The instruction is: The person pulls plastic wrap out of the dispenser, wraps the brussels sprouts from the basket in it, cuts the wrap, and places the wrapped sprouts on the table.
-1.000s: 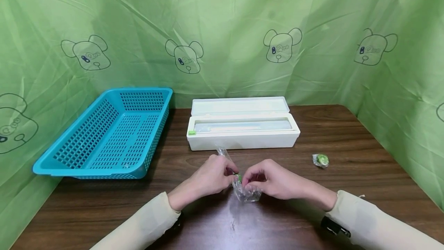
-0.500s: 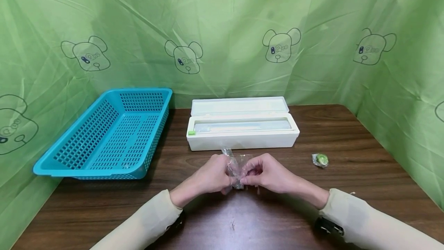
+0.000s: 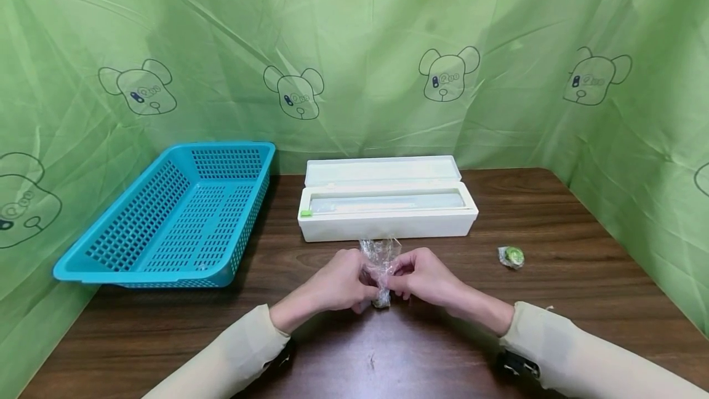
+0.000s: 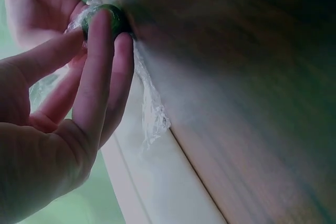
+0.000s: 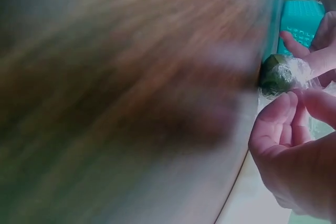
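Both hands meet over the table in front of the white box. Between them is a small, round, dark green piece of produce (image 5: 275, 75) inside crinkled cling film (image 3: 382, 257); its exact kind cannot be told. My left hand (image 3: 343, 279) holds the piece by the fingertips, with several fingers against its skin in the left wrist view. My right hand (image 3: 425, 277) pinches the gathered film just above the piece. The film's loose ends fan out upward past the fingers, toward the box. In the head view the fingers and film hide most of the piece.
Behind the hands stands an open white cling film dispenser (image 3: 388, 226) with its lid raised. A blue plastic basket (image 3: 221, 276) sits to the left. A film-wrapped green piece (image 3: 514, 257) lies on the wooden table (image 3: 554, 226) at right. Green fabric (image 3: 365, 29) hangs behind.
The hands have turned the wrapped piece so that it now points down toward me. The right hand has moved slightly left and gathered the film, whose ends now stand upward.
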Motion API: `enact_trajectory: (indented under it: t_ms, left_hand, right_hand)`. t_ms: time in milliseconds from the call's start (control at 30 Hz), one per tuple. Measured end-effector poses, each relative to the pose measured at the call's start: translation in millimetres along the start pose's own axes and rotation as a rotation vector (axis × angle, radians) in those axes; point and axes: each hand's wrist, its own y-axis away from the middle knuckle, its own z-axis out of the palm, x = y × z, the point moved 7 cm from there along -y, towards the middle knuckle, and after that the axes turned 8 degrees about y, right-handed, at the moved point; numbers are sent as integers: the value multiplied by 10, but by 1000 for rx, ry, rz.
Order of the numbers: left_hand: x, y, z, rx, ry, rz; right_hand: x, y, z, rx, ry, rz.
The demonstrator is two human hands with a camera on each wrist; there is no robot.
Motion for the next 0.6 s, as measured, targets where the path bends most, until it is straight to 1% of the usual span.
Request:
enact_trajectory:
  t_ms: [100, 200, 267, 367, 433, 533, 600]
  left_hand:
    - [-16, -3, -12, 26, -6, -19]
    - [-20, -11, -22, 45, -22, -13]
    - [-12, -10, -28, 46, -26, 0]
    - [0, 5, -39, 35, -10, 17]
    - [14, 32, -67, 41, -33, 33]
    - [41, 95, -141, 79, -86, 59]
    - [69, 151, -202, 130, -137, 77]
  right_hand:
    - [4, -20, 1, 2, 6, 33]
    - [-5, -36, -18, 9, 7, 46]
    - [-14, -43, -32, 12, 7, 51]
    - [-8, -44, -41, 6, -1, 71]
    - [1, -42, -38, -2, -5, 83]
    - [15, -39, -34, -17, -23, 104]
    - [18, -41, -33, -28, -32, 113]
